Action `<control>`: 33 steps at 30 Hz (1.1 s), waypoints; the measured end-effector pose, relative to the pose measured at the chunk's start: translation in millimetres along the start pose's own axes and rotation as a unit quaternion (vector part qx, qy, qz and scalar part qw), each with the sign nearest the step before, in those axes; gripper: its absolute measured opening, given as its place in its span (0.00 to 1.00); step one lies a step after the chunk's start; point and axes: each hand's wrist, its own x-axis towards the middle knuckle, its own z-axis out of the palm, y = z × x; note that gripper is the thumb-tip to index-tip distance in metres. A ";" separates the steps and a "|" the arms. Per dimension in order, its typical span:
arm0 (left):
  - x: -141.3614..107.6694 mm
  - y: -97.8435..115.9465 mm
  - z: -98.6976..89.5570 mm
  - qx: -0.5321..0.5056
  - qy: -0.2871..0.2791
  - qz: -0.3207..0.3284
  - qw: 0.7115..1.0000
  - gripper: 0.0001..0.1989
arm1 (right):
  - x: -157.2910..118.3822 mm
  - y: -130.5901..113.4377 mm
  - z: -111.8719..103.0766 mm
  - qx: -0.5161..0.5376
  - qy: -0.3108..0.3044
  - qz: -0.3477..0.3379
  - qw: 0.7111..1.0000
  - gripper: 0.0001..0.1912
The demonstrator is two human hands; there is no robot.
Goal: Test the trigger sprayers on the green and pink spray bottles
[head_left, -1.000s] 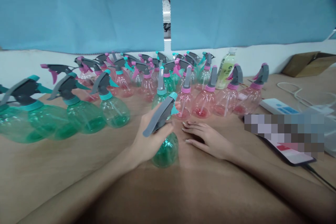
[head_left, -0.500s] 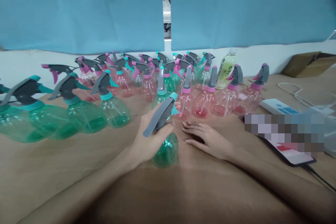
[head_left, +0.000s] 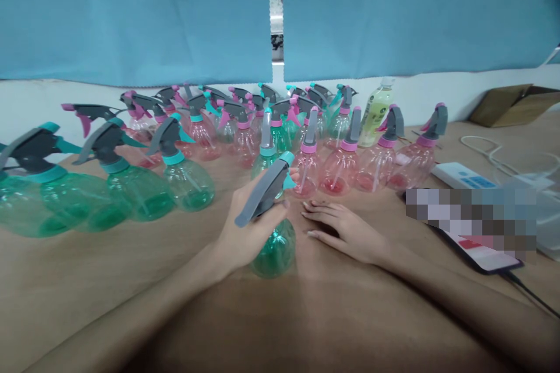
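My left hand (head_left: 247,215) is closed around the neck of a green spray bottle (head_left: 275,253), which stands upright on the table. Its grey trigger head with turquoise nozzle and trigger points away from me. To the right, my right hand (head_left: 345,230) rests on the tabletop, fingers stretched out and holding nothing. Just behind the held bottle is another green spray bottle (head_left: 267,152), partly hidden. Pink spray bottles (head_left: 339,172) stand in a row beyond my right hand. More green spray bottles (head_left: 142,193) line the left side.
Several more spray bottles (head_left: 245,143) crowd the back of the table (head_left: 332,326). A drink bottle with yellow-green contents (head_left: 376,113) stands behind the pink row. On the right lie a phone (head_left: 492,253) with a cable, a white box-shaped device (head_left: 464,176), white cords and a cardboard box (head_left: 511,106).
The whole view has shifted very slightly. Both hands and the held spray bottle otherwise keep their places on the table.
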 end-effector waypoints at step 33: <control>1.5 1.4 -5.0 0.052 0.010 -0.012 0.999 0.04 | 0.3 -2.0 -1.8 0.008 -0.001 0.002 1.000 0.23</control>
